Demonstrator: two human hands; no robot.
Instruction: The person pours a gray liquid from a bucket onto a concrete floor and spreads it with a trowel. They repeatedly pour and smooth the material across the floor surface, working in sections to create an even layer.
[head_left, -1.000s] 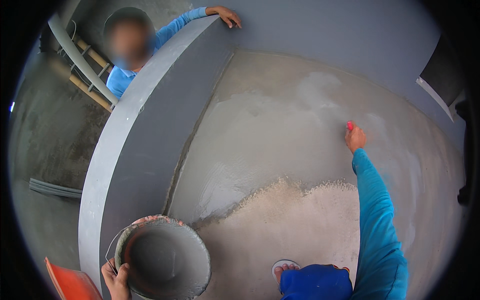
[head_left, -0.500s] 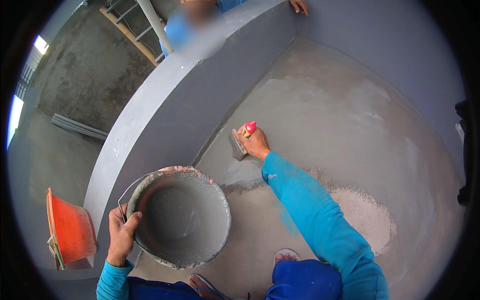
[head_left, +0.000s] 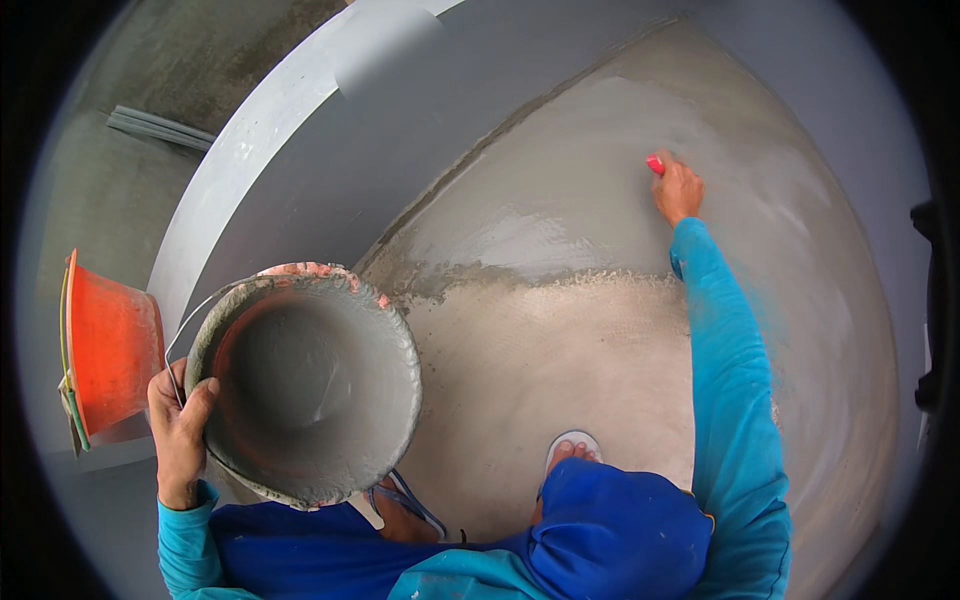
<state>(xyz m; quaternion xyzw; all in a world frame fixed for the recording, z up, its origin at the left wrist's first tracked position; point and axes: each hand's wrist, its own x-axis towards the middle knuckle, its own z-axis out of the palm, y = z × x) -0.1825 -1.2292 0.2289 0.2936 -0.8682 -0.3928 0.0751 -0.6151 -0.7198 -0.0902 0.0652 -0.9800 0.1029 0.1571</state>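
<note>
My left hand (head_left: 180, 425) grips the rim of a bucket (head_left: 240, 345), thumb over the edge, and its wire handle hangs beside the fingers. Wet grey cement slurry (head_left: 325, 375) coats the inside, and dried mix crusts the rim. Stretched far forward, my right hand (head_left: 680, 192) is closed on a brush (head_left: 655, 163); only the red end of its handle shows, the bristles being hidden. Beneath that hand lies a smooth, wet grey coat (head_left: 590, 180) on the floor. It ends in a rough edge against the paler floor (head_left: 530, 370) nearer my feet.
An orange bucket (head_left: 112, 345) stands at the left, on or beside the low curved grey wall (head_left: 330, 190). Beyond the wall lies a bundle of grey strips (head_left: 160, 128). Another grey wall (head_left: 830, 120) rises at the right. My sandalled feet are on the paler floor.
My right hand has moved the brush forward and right, away from the wall's base. The view has shifted, so the held bucket appears further left and the person beyond the wall is out of sight.
</note>
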